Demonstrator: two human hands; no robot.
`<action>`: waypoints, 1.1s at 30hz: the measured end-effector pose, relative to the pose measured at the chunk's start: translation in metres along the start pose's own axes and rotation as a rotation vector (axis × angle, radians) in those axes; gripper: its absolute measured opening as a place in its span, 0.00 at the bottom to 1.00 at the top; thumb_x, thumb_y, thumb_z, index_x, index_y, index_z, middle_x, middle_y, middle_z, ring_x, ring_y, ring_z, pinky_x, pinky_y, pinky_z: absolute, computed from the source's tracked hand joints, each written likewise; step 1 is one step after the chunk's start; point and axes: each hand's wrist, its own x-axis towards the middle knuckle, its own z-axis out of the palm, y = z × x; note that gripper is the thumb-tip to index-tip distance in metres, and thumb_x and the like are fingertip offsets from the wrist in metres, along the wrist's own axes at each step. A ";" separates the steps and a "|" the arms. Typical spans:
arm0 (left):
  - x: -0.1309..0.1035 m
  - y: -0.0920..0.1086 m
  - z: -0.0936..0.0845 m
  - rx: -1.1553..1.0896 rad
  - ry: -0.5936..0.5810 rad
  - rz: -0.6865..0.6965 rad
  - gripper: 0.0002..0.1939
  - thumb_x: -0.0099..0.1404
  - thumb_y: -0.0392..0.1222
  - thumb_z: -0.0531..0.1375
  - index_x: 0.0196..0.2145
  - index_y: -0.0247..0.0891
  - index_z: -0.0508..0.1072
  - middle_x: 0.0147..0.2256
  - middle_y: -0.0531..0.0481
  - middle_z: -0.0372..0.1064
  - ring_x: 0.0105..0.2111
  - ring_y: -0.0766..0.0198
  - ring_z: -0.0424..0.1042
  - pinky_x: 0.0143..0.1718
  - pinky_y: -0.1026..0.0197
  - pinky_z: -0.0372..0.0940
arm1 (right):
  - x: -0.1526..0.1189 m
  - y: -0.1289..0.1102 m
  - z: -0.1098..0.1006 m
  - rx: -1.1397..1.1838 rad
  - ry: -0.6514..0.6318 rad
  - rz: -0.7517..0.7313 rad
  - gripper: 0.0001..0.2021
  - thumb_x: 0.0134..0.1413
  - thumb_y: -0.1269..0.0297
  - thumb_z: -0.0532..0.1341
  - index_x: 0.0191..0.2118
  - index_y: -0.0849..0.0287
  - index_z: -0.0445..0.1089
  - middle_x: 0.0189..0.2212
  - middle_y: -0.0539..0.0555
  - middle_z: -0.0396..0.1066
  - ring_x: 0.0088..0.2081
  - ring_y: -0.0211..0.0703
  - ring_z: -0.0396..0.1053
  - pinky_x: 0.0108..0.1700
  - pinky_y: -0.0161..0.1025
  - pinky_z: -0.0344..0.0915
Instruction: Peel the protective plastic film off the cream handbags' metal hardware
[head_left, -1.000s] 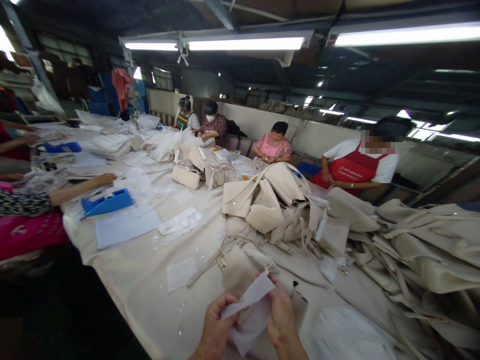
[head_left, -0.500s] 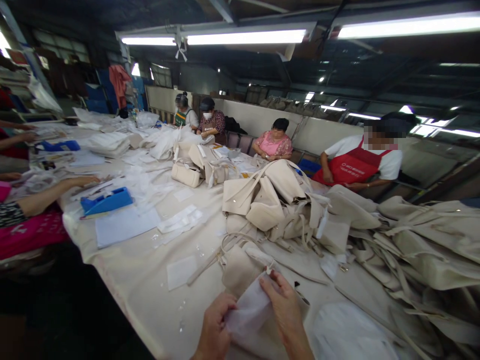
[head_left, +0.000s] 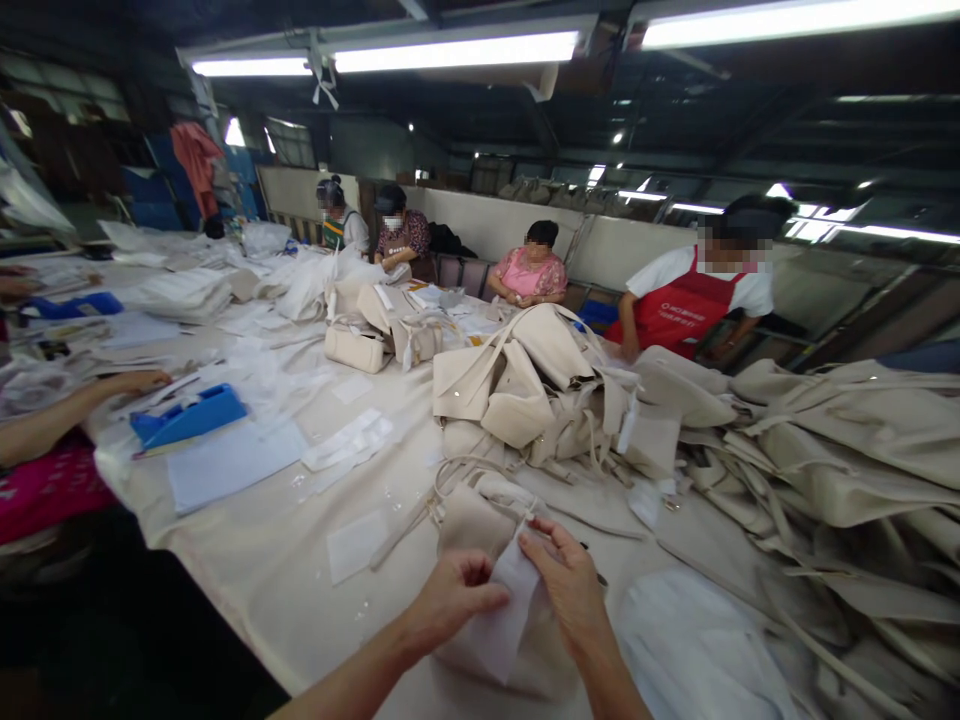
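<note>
A thin white sheet (head_left: 504, 625), like tissue or soft wrapping, hangs between my hands in front of a beige handbag (head_left: 474, 522). My left hand (head_left: 457, 592) is closed on the sheet's left side, thumb on top. With thumb and fingers, my right hand (head_left: 559, 565) pinches the sheet's upper right part, close to the bag's strap fitting. The bag lies on the covered table (head_left: 277, 570), its thin strap looped behind. My hands and the sheet hide part of the bag.
Beige handbags are heaped ahead (head_left: 525, 390), with a larger pile of bags (head_left: 840, 480) at right. White plastic bags (head_left: 697, 650) lie right of my hands. A blue tape dispenser (head_left: 187, 415) stands on white paper (head_left: 232, 465) at left. Several co-workers sit around; one wears a red apron (head_left: 679, 310).
My left hand has shifted up and right along the sheet, nearer my right hand. The sheet now hangs narrower and more folded. The camera view has turned slightly to the right.
</note>
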 end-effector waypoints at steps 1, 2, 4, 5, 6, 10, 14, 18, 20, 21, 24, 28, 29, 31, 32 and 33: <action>0.004 0.000 0.004 -0.024 -0.022 -0.032 0.07 0.45 0.39 0.64 0.25 0.34 0.73 0.24 0.53 0.69 0.25 0.65 0.64 0.29 0.63 0.56 | 0.002 -0.001 0.000 0.000 -0.010 -0.008 0.24 0.34 0.50 0.71 0.38 0.61 0.74 0.21 0.49 0.74 0.24 0.41 0.67 0.27 0.35 0.60; 0.006 0.000 0.008 -0.037 -0.041 -0.062 0.08 0.44 0.39 0.64 0.25 0.33 0.73 0.23 0.53 0.69 0.24 0.65 0.64 0.29 0.63 0.56 | 0.004 -0.001 0.000 -0.011 -0.014 -0.017 0.23 0.35 0.50 0.71 0.36 0.61 0.75 0.21 0.50 0.74 0.24 0.41 0.67 0.26 0.35 0.60; 0.007 0.000 0.013 -0.034 -0.057 -0.113 0.09 0.43 0.39 0.64 0.25 0.33 0.74 0.23 0.52 0.69 0.24 0.65 0.64 0.28 0.63 0.56 | 0.007 -0.002 -0.003 -0.074 0.015 -0.064 0.21 0.37 0.48 0.69 0.33 0.60 0.75 0.21 0.51 0.74 0.25 0.43 0.68 0.27 0.36 0.61; 0.008 0.000 0.015 -0.023 -0.052 -0.137 0.09 0.43 0.39 0.64 0.25 0.33 0.75 0.23 0.52 0.69 0.23 0.65 0.64 0.27 0.63 0.55 | 0.008 -0.003 -0.005 -0.123 0.061 -0.105 0.20 0.39 0.47 0.68 0.32 0.59 0.75 0.22 0.52 0.75 0.26 0.44 0.69 0.28 0.37 0.62; 0.008 0.000 0.016 -0.012 -0.041 -0.163 0.09 0.44 0.40 0.64 0.25 0.33 0.75 0.22 0.52 0.69 0.23 0.66 0.63 0.26 0.64 0.54 | 0.007 -0.004 -0.008 -0.180 0.130 -0.157 0.19 0.41 0.47 0.66 0.32 0.59 0.75 0.24 0.52 0.75 0.27 0.46 0.70 0.30 0.38 0.63; 0.013 0.003 0.020 -0.015 -0.023 -0.233 0.10 0.43 0.39 0.62 0.27 0.33 0.76 0.22 0.53 0.69 0.22 0.66 0.63 0.26 0.64 0.54 | -0.018 -0.007 -0.024 -0.395 0.415 -0.365 0.17 0.50 0.47 0.60 0.33 0.55 0.73 0.28 0.53 0.76 0.31 0.46 0.70 0.35 0.38 0.64; 0.021 0.007 0.026 -0.020 -0.137 -0.213 0.12 0.45 0.41 0.63 0.30 0.33 0.76 0.25 0.50 0.71 0.23 0.65 0.65 0.26 0.64 0.55 | -0.055 0.004 -0.030 -0.363 0.144 -0.236 0.18 0.53 0.45 0.59 0.29 0.55 0.74 0.22 0.50 0.72 0.24 0.41 0.67 0.25 0.34 0.61; 0.025 0.007 0.032 -0.013 -0.215 -0.168 0.13 0.47 0.43 0.65 0.31 0.33 0.76 0.23 0.52 0.69 0.23 0.67 0.62 0.25 0.65 0.51 | -0.065 0.022 -0.021 -0.354 0.144 -0.250 0.16 0.55 0.49 0.59 0.37 0.54 0.78 0.32 0.55 0.77 0.33 0.47 0.73 0.34 0.36 0.68; 0.026 0.005 0.032 -0.022 -0.229 -0.158 0.14 0.46 0.42 0.64 0.32 0.33 0.76 0.23 0.54 0.67 0.23 0.69 0.60 0.26 0.66 0.50 | -0.060 0.028 -0.017 -0.392 0.213 -0.303 0.15 0.55 0.53 0.58 0.39 0.53 0.78 0.36 0.56 0.78 0.38 0.49 0.74 0.40 0.38 0.69; 0.026 0.003 0.032 -0.018 -0.235 -0.162 0.13 0.45 0.41 0.64 0.31 0.33 0.76 0.22 0.55 0.66 0.22 0.69 0.59 0.26 0.66 0.50 | -0.057 0.030 -0.015 -0.410 0.231 -0.312 0.14 0.56 0.55 0.57 0.39 0.53 0.78 0.37 0.56 0.78 0.40 0.49 0.74 0.42 0.39 0.69; 0.029 -0.001 0.030 0.075 -0.239 -0.173 0.10 0.45 0.40 0.63 0.26 0.33 0.75 0.20 0.56 0.62 0.22 0.69 0.56 0.25 0.65 0.49 | -0.052 0.034 -0.012 -0.458 0.258 -0.308 0.14 0.56 0.58 0.55 0.39 0.54 0.78 0.36 0.56 0.77 0.40 0.49 0.74 0.43 0.41 0.68; 0.032 -0.007 0.027 0.214 -0.246 -0.176 0.11 0.49 0.47 0.61 0.23 0.35 0.74 0.19 0.55 0.60 0.21 0.67 0.56 0.25 0.63 0.51 | -0.053 0.038 -0.009 -0.484 0.288 -0.302 0.13 0.56 0.60 0.55 0.38 0.54 0.77 0.37 0.56 0.77 0.40 0.49 0.74 0.45 0.42 0.68; 0.033 -0.008 0.026 0.211 -0.254 -0.178 0.12 0.50 0.48 0.60 0.22 0.35 0.74 0.19 0.55 0.60 0.22 0.67 0.57 0.25 0.63 0.52 | -0.054 0.038 -0.008 -0.482 0.289 -0.306 0.13 0.56 0.60 0.55 0.39 0.53 0.77 0.37 0.56 0.77 0.41 0.49 0.74 0.45 0.42 0.68; 0.034 -0.010 0.025 0.184 -0.270 -0.187 0.14 0.51 0.51 0.61 0.21 0.35 0.74 0.19 0.55 0.60 0.22 0.67 0.57 0.27 0.63 0.54 | -0.056 0.040 -0.008 -0.476 0.287 -0.313 0.13 0.57 0.61 0.55 0.39 0.53 0.77 0.38 0.55 0.77 0.41 0.48 0.74 0.46 0.41 0.68; 0.034 -0.010 0.025 0.168 -0.278 -0.197 0.15 0.51 0.52 0.61 0.22 0.35 0.74 0.19 0.55 0.61 0.23 0.67 0.58 0.27 0.64 0.54 | -0.057 0.040 -0.008 -0.476 0.289 -0.311 0.13 0.57 0.61 0.55 0.40 0.53 0.77 0.38 0.55 0.77 0.42 0.48 0.74 0.47 0.41 0.67; 0.034 -0.010 0.026 0.151 -0.289 -0.210 0.16 0.51 0.52 0.62 0.23 0.35 0.75 0.20 0.55 0.62 0.23 0.67 0.58 0.28 0.64 0.55 | -0.059 0.041 -0.008 -0.477 0.294 -0.304 0.13 0.57 0.61 0.55 0.41 0.53 0.77 0.39 0.55 0.77 0.42 0.48 0.74 0.47 0.41 0.67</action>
